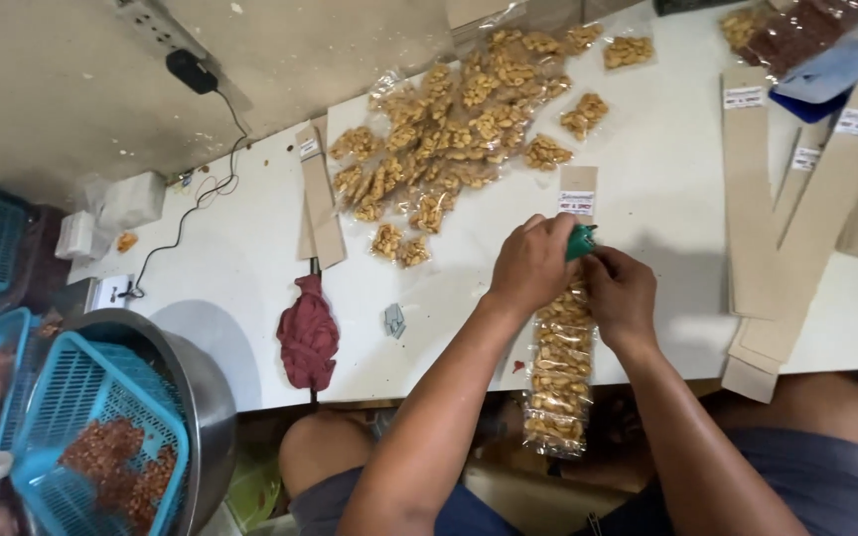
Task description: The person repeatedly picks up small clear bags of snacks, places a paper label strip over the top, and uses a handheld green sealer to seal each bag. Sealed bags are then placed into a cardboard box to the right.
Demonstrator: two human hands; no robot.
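Green stapler (580, 241) pinched in the left hand (531, 264), right hand (620, 294) gripping the peanut strip (560, 369) below.

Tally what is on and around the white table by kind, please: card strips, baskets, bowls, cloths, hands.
Long brown card strips: 6 or so; the right-edge stack is uncountable
Blue plastic baskets: 3
Metal bowl: 1
Red cloth: 1
Left hand: 1
Right hand: 1
Total: about 13
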